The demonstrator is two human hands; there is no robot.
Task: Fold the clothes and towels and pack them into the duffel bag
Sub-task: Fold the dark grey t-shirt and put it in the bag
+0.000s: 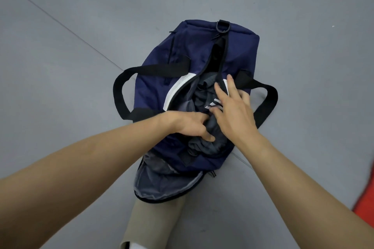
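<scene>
Left hand [188,125] grips dark garment [203,95] in duffel bag [182,50] mouth. Right hand [234,113], fingers straight, presses it flat. Best: push down toward 12 o'clock, folds intact.

Indoor spot w/ plain grey floor [81,6], thin seam lines [60,23]; room type unclear.

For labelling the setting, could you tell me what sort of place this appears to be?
Probably an indoor room, kind unclear: a smooth grey floor with a thin straight seam, and the duffel bag standing on it, dark clothes inside.
</scene>
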